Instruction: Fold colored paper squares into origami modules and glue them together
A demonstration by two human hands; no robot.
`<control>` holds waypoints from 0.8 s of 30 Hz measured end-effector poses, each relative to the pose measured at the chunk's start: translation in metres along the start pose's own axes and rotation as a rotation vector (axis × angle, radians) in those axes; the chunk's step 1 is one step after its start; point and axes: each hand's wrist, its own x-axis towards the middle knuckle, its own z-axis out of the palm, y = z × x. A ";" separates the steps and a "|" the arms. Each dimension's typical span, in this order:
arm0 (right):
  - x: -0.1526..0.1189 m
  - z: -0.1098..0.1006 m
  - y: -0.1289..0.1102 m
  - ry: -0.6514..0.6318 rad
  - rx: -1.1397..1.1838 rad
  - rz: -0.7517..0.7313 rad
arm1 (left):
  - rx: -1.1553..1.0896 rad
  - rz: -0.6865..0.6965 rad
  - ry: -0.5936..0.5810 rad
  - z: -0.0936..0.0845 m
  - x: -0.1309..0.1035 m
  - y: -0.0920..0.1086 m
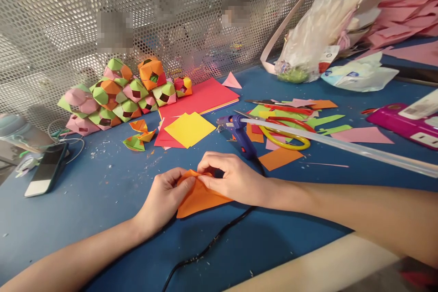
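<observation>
Both hands pinch one sheet of orange paper (pixel 201 200) along its far edge, just above the blue table. My left hand (pixel 167 198) grips the left part, thumb on top. My right hand (pixel 236 178) holds the same edge a little to the right, thumb and fingers pressed together, so the two thumbs nearly meet. A fold or crease shows between them; the far side of the paper is hidden by the fingers. Beyond the hands lie yellow paper squares (pixel 190 129) on red sheets (pixel 201 96). A blue glue gun (pixel 239 134) stands just past my right hand.
Folded paper balls (pixel 112 96) are stacked at the back left by a perforated metal screen (pixel 191 18). A phone (pixel 48 171) lies left. Scissors (pixel 287 139) rest among paper scraps, near a purple stapler-like tool (pixel 404 121). A black cord (pixel 208 246) crosses the table in front.
</observation>
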 end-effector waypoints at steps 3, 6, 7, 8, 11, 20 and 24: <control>0.000 0.003 0.000 0.006 0.044 -0.008 | 0.005 -0.009 0.024 0.001 -0.001 0.000; 0.000 0.004 -0.001 0.002 0.095 0.091 | 0.024 0.015 0.058 0.003 -0.002 0.002; 0.000 0.004 -0.002 -0.003 0.115 0.140 | 0.028 0.022 0.067 0.003 -0.003 0.003; 0.000 0.004 -0.003 -0.011 0.132 0.184 | 0.030 0.025 0.073 0.004 -0.003 0.003; 0.000 0.002 -0.005 -0.022 0.157 0.241 | 0.015 0.006 0.078 0.003 -0.003 0.004; -0.001 -0.004 0.010 -0.017 -0.027 -0.173 | -0.343 -0.141 -0.064 -0.005 0.001 0.004; -0.004 -0.009 0.018 -0.075 -0.089 -0.295 | -0.458 -0.174 -0.112 -0.005 0.003 0.005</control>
